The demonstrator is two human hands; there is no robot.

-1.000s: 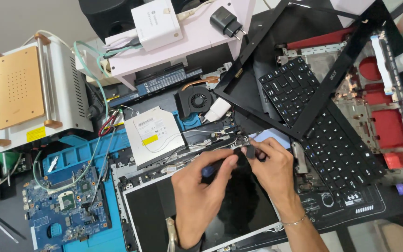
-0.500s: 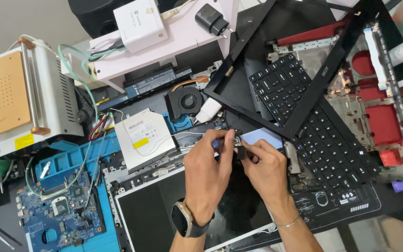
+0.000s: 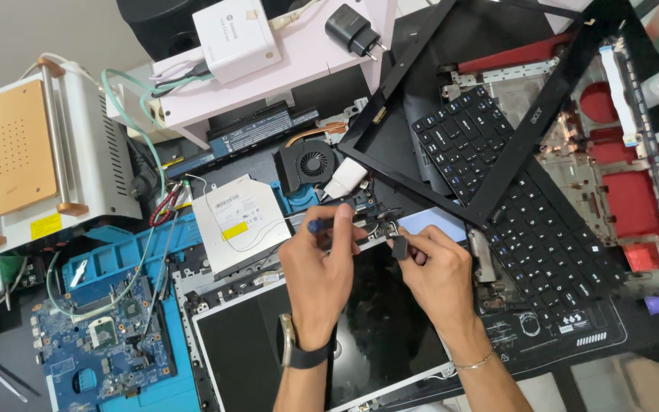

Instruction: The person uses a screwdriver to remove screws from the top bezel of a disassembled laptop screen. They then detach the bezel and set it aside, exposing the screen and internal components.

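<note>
Blue-tipped tool (image 3: 316,226) in left hand (image 3: 320,267) – black part (image 3: 400,247) pinched in right hand (image 3: 438,268).

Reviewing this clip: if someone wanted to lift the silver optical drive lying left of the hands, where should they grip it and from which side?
Probably by the two long edges of the optical drive, pinched from above. It lies flat, label up, and its top face offers nothing to pinch. Its right side nears the left hand, so coming from the upper left looks clearer.
</note>
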